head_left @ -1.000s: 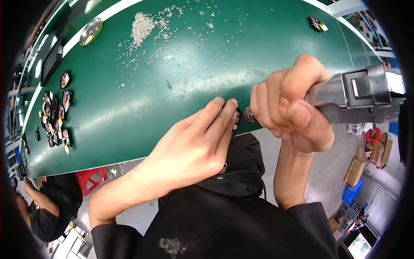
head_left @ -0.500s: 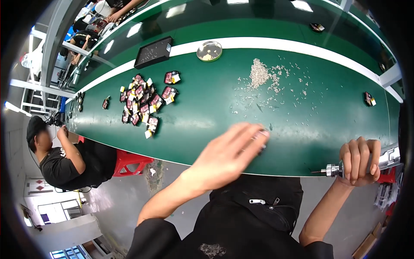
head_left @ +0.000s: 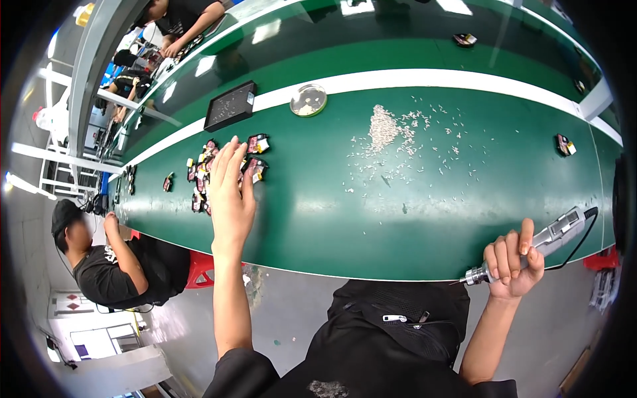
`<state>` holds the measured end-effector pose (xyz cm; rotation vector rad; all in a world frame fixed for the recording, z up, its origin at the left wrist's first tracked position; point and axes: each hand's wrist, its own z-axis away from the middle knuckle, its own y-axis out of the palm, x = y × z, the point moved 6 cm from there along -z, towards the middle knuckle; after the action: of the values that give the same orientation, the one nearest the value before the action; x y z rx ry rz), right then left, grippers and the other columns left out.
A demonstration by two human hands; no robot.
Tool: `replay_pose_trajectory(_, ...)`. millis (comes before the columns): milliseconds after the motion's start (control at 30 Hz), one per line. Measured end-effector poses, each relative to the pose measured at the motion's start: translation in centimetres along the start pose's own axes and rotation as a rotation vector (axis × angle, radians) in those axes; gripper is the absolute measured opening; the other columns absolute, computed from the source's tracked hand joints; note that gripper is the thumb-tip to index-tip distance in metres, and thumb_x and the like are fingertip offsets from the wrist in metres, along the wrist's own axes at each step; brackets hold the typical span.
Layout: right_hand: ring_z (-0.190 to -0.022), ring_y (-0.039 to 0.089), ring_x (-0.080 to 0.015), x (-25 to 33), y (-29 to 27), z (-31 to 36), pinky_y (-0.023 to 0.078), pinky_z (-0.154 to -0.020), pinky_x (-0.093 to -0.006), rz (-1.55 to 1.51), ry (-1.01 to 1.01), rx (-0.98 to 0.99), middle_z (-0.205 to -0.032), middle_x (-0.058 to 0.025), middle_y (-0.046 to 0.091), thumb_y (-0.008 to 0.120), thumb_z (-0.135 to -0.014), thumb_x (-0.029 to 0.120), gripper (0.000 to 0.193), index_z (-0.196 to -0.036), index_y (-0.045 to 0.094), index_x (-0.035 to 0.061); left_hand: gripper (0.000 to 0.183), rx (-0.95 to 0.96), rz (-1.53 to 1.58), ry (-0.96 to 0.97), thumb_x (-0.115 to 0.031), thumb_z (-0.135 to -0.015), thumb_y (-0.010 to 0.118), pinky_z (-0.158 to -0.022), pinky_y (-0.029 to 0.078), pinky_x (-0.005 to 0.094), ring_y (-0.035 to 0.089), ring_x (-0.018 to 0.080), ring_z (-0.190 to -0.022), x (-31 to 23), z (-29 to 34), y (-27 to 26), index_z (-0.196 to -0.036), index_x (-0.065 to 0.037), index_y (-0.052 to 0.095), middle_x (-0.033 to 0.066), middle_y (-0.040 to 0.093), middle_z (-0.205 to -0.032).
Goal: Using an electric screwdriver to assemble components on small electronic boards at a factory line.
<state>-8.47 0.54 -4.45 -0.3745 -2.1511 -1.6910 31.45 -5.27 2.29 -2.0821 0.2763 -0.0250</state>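
Observation:
My left hand (head_left: 231, 199) reaches over a pile of small black parts with pink, white and yellow faces (head_left: 198, 171). Its fingers are stretched out, and it covers much of the pile; whether the fingertips touch a part cannot be made out. My right hand (head_left: 512, 265) is wrapped round a silver electric screwdriver (head_left: 561, 230) near the table's front edge. The tool's thin bit points left, and a black cable leaves its rear end. Between my hands, farther back, lies a heap of small pale screws (head_left: 383, 129), with loose ones scattered about it.
A black tray (head_left: 219, 122) holding small bits and a round shallow dish (head_left: 318, 109) stand along the white rail (head_left: 398, 78). Single parts lie far right (head_left: 565, 145) and beyond the rail. A co-worker (head_left: 109, 259) sits at the left; others work across the line.
My left hand has swung from the table's middle leftward to the pile, and its fingers have straightened. My right hand and the screwdriver have shifted left, the tool now tilting up at its rear.

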Motion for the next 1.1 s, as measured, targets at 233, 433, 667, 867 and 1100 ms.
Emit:
replay_pose_trajectory(233, -0.038, 0.041, -0.012, 0.5, -0.4, 1.0, 0.041, -0.048, -0.0301, -0.05, -0.051, -0.063, -0.048, -0.0008, 0.041, 0.052, -0.088, 0.014, 0.012, -0.083, 0.043, 0.0073, 0.026, 0.191, 0.3, 0.189, 0.004, -0.075, 0.069, -0.079, 0.049, 0.0353, 0.06, 0.028, -0.093, -8.9, 0.0, 3.5, -0.1, -0.001, 0.064, 0.0111, 0.061, -0.102)
replay_pose_trajectory(433, -0.04, 0.04, -0.0118, 0.6, -0.4, 1.0, 0.041, -0.049, -0.0304, -0.072, -0.072, -0.052, -0.05, -0.0007, 0.041, 0.051, -0.09, 0.014, 0.011, -0.085, 0.043, 0.0076, 0.023, 0.212, 0.212, 0.313, 0.004, -0.072, 0.07, -0.069, 0.051, 0.0346, 0.06, 0.0256, -0.085, -11.0, -0.1, 4.0, -0.094, -0.001, 0.064, 0.0087, 0.06, -0.097)
replay_pose_trajectory(667, -0.041, 0.041, -0.0115, 0.6, -0.5, 1.0, 0.041, -0.05, -0.0302, -0.056, -0.071, -0.048, -0.05, -0.0002, 0.041, 0.05, -0.091, 0.016, 0.011, -0.086, 0.044, 0.0073, 0.016, 0.253, 0.02, 0.538, 0.004, -0.073, 0.067, -0.063, 0.05, 0.0346, 0.059, 0.024, -0.077, -12.6, -0.4, 4.1, -0.088, 0.001, 0.061, 0.0087, 0.057, -0.088)
replay_pose_trajectory(867, -0.041, 0.041, -0.0114, 0.8, -0.4, 1.1, 0.041, -0.05, -0.03, -0.04, -0.088, -0.076, -0.051, -0.0001, 0.041, 0.05, -0.091, 0.016, 0.012, -0.086, 0.045, 0.007, 0.015, 0.228, 0.124, 0.527, 0.007, -0.075, 0.064, -0.064, 0.049, 0.0362, 0.057, 0.0255, -0.076, -11.8, -0.7, 5.0, -0.085, 0.001, 0.054, 0.0103, 0.055, -0.086)
replay_pose_trajectory(1100, -0.041, 0.042, -0.0114, 0.7, -0.4, 1.1, 0.041, -0.051, -0.0301, -0.039, -0.085, -0.081, -0.051, 0.0, 0.041, 0.05, -0.091, 0.017, 0.012, -0.087, 0.045, 0.0068, 0.015, 0.256, 0.317, 0.205, 0.005, -0.082, 0.055, -0.067, 0.045, 0.0387, 0.052, 0.0306, -0.073, -9.0, -0.6, 5.8, -0.091, 0.001, 0.045, 0.0152, 0.05, -0.083)
